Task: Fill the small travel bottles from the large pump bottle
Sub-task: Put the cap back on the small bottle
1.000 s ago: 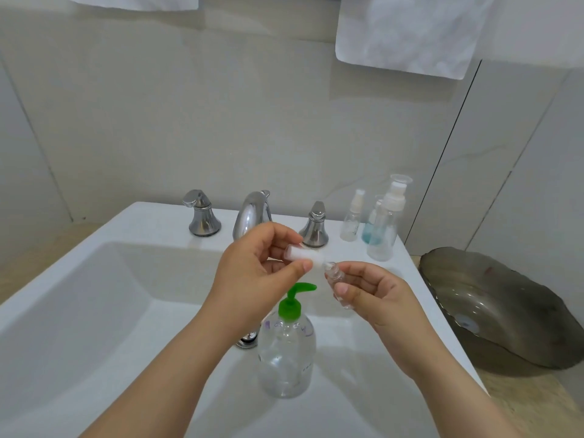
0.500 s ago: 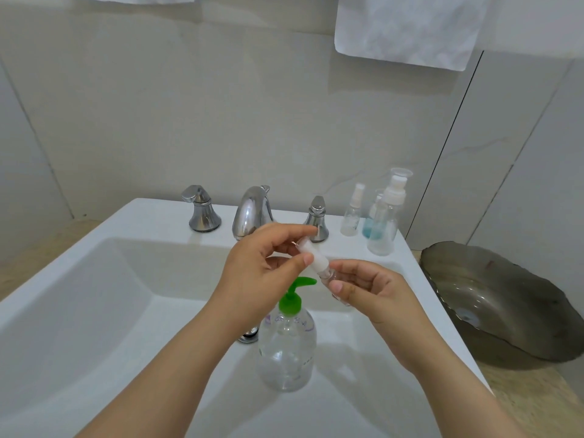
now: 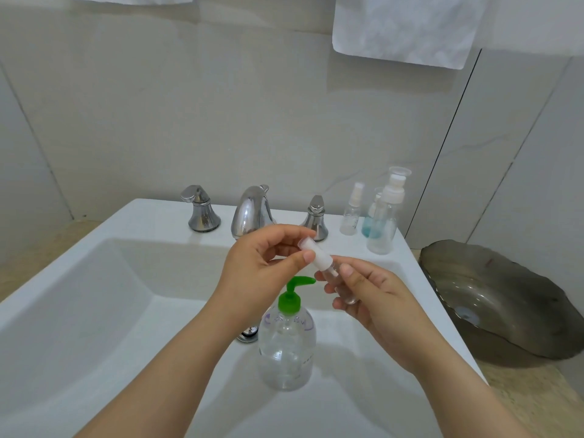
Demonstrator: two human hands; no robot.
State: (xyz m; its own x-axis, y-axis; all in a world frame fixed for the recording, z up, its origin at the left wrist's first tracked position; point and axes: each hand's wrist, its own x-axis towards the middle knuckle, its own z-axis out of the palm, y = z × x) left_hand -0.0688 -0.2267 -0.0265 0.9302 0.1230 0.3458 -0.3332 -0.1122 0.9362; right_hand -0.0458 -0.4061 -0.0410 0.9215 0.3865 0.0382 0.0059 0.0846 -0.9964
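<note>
Pump bottle with a green top stands upright in the white sink, nearest. Just above it the two hands meet on one small clear bottle. The right hand grips its tilted body, and the left hand pinches the white cap at its neck. Beyond are the tap and three more small bottles on the sink's back right corner.
</note>
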